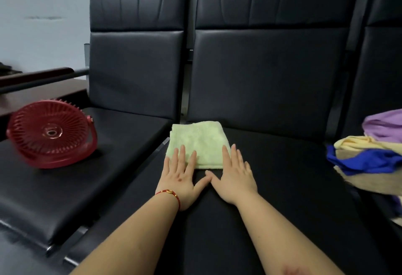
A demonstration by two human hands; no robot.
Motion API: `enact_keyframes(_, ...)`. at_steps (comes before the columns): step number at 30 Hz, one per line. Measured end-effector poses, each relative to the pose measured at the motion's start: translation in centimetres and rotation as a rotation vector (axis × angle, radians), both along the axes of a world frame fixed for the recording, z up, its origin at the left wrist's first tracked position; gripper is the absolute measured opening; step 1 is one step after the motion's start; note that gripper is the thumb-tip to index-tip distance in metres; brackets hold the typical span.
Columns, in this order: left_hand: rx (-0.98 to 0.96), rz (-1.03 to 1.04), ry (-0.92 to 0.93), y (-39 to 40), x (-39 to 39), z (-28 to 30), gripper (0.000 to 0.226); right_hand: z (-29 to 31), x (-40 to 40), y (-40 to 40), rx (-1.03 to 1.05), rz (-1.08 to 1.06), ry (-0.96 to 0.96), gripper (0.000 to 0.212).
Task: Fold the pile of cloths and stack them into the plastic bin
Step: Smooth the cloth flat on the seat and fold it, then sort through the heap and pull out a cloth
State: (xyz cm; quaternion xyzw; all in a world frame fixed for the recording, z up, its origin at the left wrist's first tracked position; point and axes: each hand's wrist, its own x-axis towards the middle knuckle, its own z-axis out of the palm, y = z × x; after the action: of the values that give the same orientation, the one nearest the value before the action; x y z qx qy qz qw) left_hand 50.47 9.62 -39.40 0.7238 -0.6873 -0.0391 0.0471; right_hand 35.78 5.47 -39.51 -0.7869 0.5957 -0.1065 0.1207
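A folded light green cloth [198,144] lies flat on the black seat [272,176] in front of me. My left hand [180,176] lies flat with straight fingers, its fingertips resting on the cloth's near left corner. My right hand [235,176] is flat too, fingers straight, touching the cloth's near right edge. The two thumbs meet on the seat below the cloth. At the right edge sits a pile of loose cloths [369,157] in purple, yellow, blue and beige. No plastic bin is in view.
A red desk fan [50,133] lies tilted on the neighbouring black seat [97,166] to the left. Tall black seat backs [261,68] rise behind. A dark wooden table edge [39,87] shows at far left.
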Motion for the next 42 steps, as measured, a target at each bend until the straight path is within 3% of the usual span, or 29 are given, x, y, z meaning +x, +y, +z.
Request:
enact_keyframes(2,0.060,-0.025,-0.005,2.4,-1.8,0.3,0.098,0.3,-1.7,3.0,0.024,-0.025,0.020,0.083)
enact_keyframes(7,0.189,-0.150,0.053,7.8,-7.3,1.1,0.066,0.6,-6.5,9.8,0.078,-0.041,0.052,0.071)
enact_keyframes(14,0.380,-0.251,-0.021,12.2,-18.7,3.4,0.068,2.9,-17.8,16.2,0.170,-0.027,-0.038,0.056)
enact_keyframes(18,0.334,-0.392,-0.002,12.1,-25.8,5.8,0.062,4.6,-24.2,16.9,0.198,-0.138,-0.054,0.045)
enact_keyframes(20,0.286,-0.429,-0.003,11.7,-28.7,6.9,0.065,5.7,-27.1,16.7,0.113,-0.187,0.086,0.042)
enact_keyframes(23,0.167,-0.495,-0.006,10.3,-33.0,8.0,0.066,8.1,-31.9,16.5,-0.231,-0.330,0.190,0.032)
enact_keyframes(26,0.009,-0.587,0.076,8.7,-37.2,8.7,0.061,9.6,-36.3,16.0,-0.457,-0.528,0.075,0.034)
enact_keyframes(29,-0.075,-0.601,0.200,7.7,-41.4,9.4,0.049,8.7,-39.6,15.8,-0.460,-0.751,-0.108,0.044)
enact_keyframes(33,0.012,-0.530,0.626,7.0,-46.3,9.4,0.041,7.2,-41.9,15.7,-0.322,-0.987,-0.671,0.059)
enact_keyframes(36,0.144,-0.391,1.001,6.3,-48.8,9.1,0.051,6.5,-42.9,14.4,-0.334,-0.983,-1.056,0.049)
enact_keyframes(40,0.216,-0.224,1.314,5.1,-49.8,7.9,0.075,5.9,-42.6,13.9,-0.376,-1.017,-1.221,0.030)
enact_keyframes(42,0.266,-0.204,1.400,5.4,-49.9,7.5,0.077,6.1,-42.4,14.2,-0.386,-0.999,-1.179,0.023)
